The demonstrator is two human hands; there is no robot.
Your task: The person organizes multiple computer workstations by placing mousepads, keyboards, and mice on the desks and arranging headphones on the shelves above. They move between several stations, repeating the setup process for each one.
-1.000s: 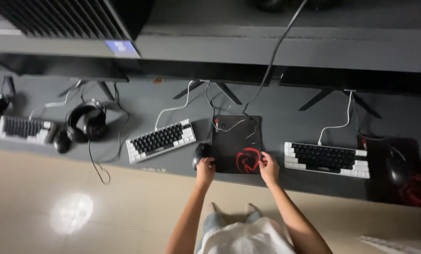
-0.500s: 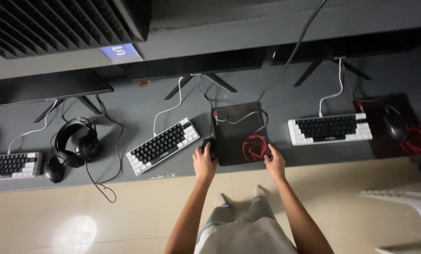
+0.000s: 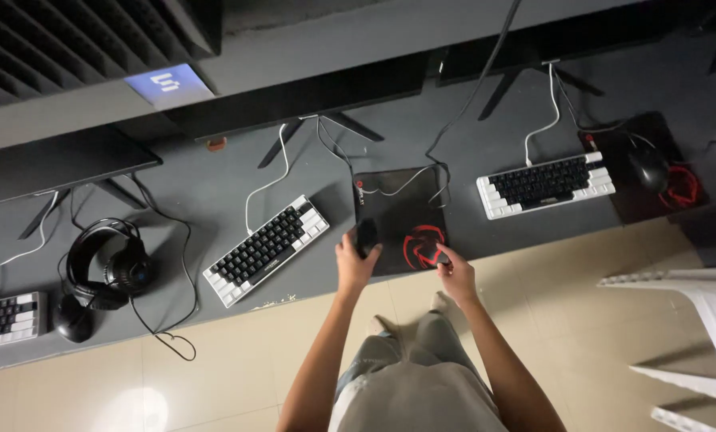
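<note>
A black mouse pad (image 3: 402,220) with a red emblem near its near edge and a small red mark at its far left corner is lying on the dark grey table (image 3: 214,192), between two keyboards. A black mouse (image 3: 366,237) is sitting at the pad's near left side, its cable running away toward the far edge of the table.

The left hand (image 3: 355,262) is curling its fingers around the mouse from the near side, gripping it loosely. The right hand (image 3: 456,276) is resting at the pad's near right corner, fingers bent and fingertips touching the pad's edge just beside the red emblem; whether it is pinching the pad cannot be told.

To the left of the pad a black-and-white keyboard (image 3: 267,249) is lying at an angle, with a white cable leading off its far side. To the right a second black-and-white keyboard (image 3: 545,185) is lying nearly level. Farther right another mouse pad (image 3: 642,172) with a red emblem is carrying a black mouse. At the far left a black headset (image 3: 106,268) is lying on the table.

Above the table, on the far wall, a small pale blue rectangular sign (image 3: 168,84) is sitting below a dark slatted panel. A white plastic chair (image 3: 686,320) is standing on the beige tiled floor at the right.
</note>
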